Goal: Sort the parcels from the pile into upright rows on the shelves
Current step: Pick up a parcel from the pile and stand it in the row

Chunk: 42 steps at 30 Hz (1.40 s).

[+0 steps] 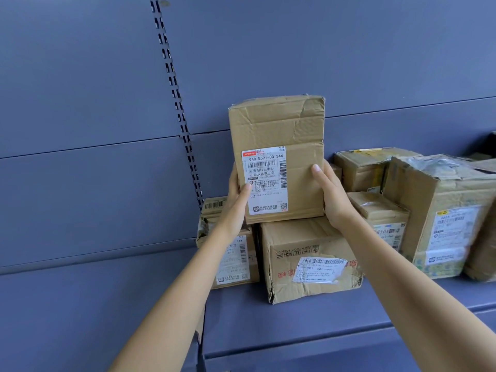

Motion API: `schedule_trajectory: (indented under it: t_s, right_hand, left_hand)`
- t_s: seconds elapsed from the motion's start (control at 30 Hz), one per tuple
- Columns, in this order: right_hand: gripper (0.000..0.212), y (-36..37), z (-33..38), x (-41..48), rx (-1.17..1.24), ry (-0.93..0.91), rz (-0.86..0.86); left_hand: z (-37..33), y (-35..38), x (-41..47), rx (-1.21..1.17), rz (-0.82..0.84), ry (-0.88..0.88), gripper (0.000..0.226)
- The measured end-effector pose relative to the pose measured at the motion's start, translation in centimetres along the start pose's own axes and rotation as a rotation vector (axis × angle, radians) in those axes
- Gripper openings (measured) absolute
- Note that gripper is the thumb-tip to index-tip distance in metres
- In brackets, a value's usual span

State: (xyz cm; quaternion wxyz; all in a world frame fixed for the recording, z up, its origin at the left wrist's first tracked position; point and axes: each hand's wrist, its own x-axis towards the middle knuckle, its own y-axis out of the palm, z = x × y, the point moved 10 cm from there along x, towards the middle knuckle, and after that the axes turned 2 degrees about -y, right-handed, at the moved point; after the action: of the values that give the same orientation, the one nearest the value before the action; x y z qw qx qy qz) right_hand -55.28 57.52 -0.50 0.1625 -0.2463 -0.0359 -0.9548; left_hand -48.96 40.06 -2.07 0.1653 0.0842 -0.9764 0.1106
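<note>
At the far left the blue-grey metal back panel [80, 130] of the shelving runs bare, crossed by a slotted black upright strip [174, 89]. Next along, a crumpled brown cardboard box [230, 253] with a white label sits on the blue-grey shelf board [295, 318], partly hidden by the person's left forearm.

The left hand [237, 193] grips the left edge of a tall, creased brown cardboard parcel [279, 130], thumb laid across its white printed shipping label [265, 181], fingers wrapped behind out of sight. The parcel stands upright, label facing out, its bottom edge resting on or just above a squat brown cardboard box with a torn white label [308, 261]; whether they touch, I cannot tell. The right hand [331, 194] clasps the parcel's right side, thumb pressed flat on the front face.

Right of that, a small brown taped box [381, 213] stands on the shelf with another brown box [362, 167] behind it. Furthest right is a larger brown box wrapped in clear tape [442, 216], with a pale label on its front.
</note>
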Motion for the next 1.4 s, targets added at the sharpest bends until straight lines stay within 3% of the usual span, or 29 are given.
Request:
schedule_trajectory:
  t_s: [0.1, 0.2, 0.27, 0.5, 0.63, 0.77, 0.87, 1.03, 1.4]
  right_hand:
    - [0.051, -0.1, 0.4, -0.3, -0.015, -0.001, -0.011]
    - [0.068, -0.4, 1.1, -0.9, -0.053, -0.013, -0.049]
    - [0.061, -1.3, 1.3, -1.3, -0.036, -0.008, -0.106]
    - [0.049, -2.9, 3.6, -2.8, -0.176, -0.116, -0.230]
    - [0.052, -2.2, 4.8, -4.6, -0.241, -0.206, -0.257]
    - [0.049, -0.4, 7.7, -7.2, -0.400, -0.468, -0.349]
    - [0.045, 3.4, 9.2, -8.3, -0.492, -0.604, -0.256]
    - [0.039, 10.8, 9.1, -9.2, -0.498, -0.644, -0.057]
    - [0.046, 34.3, 7.9, -12.8, -0.365, -0.490, 0.271]
  left_hand:
    - [0.0, 0.4, -0.8, -0.024, -0.024, -0.015, 0.051]
    - [-0.4, -0.3, -1.7, 0.014, -0.107, -0.018, 0.084]
    - [-0.7, -1.0, -2.0, 0.058, -0.162, -0.018, 0.094]
    - [-2.6, -1.9, -2.7, 0.065, -0.240, 0.018, 0.078]
    - [-2.5, -1.3, -3.4, 0.075, -0.249, 0.024, 0.077]
    - [-2.6, -1.2, -4.8, 0.115, -0.251, 0.040, 0.082]
    - [-2.9, -2.3, -6.2, 0.233, -0.291, 0.044, 0.078]
    - [-3.4, -6.4, -9.1, 0.343, -0.357, 0.000, 0.052]
    - [-1.3, -25.9, -23.8, 0.550, -0.529, -0.264, 0.044]
